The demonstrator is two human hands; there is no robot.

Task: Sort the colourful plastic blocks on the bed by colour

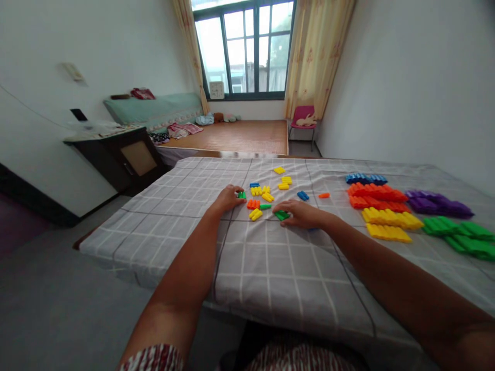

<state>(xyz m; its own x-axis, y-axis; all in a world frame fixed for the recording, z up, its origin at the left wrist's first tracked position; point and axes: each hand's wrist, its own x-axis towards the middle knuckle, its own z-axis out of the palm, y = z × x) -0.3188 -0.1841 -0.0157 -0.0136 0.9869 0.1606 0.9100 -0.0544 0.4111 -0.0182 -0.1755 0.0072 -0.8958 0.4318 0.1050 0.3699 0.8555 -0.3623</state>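
My left hand point(229, 198) is closed round green pieces point(242, 195) at the left side of the small scattered pieces. Over green pieces point(281, 215) to the right, my right hand point(297, 213) has its fingers curled on them near the cloth. Between the hands lie orange pieces point(253, 204), a single green piece point(265, 206) and yellow pieces point(256, 214). Just beyond them are more yellow pieces point(267, 197) and a blue one point(254, 185). Blue pieces point(303, 196) and an orange piece point(324, 195) rest past my right hand.
Grouped blue point(366, 179), orange point(377, 197), yellow point(390, 222), purple point(439, 203) and green pieces point(462, 234) occupy the right side of the checked cloth point(270, 263). A dark cabinet point(131, 154) stands at the left, and a low bed point(247, 135) lies beyond.
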